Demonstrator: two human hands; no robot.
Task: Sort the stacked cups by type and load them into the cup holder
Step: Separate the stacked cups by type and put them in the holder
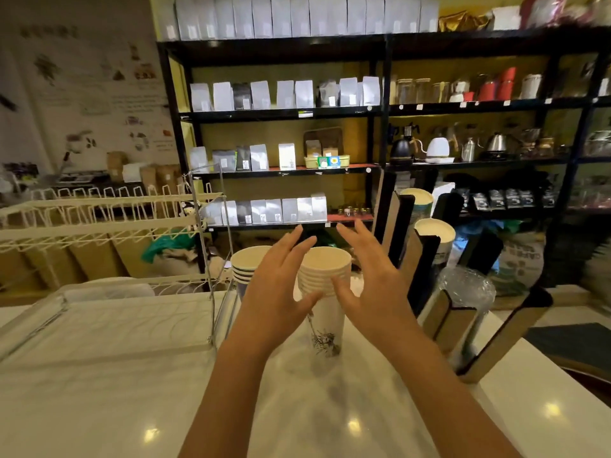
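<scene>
You are standing in a coffee shop, at the service counter (99, 375). Evidence: black shelving (383, 104) behind it carries rows of white and grey coffee bags (284, 94) with small labels, some with price tags on the shelf edge. Kettles (436, 148) and pour-over gear sit on the right bay. Paper cup stacks (325, 276) and a slotted cup holder (426, 246) stand on the counter

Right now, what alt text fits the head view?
Two open hands, left hand and right hand, flank a stack of white paper cups on a white counter. A second cup stack and a cup holder stand nearby.
</scene>
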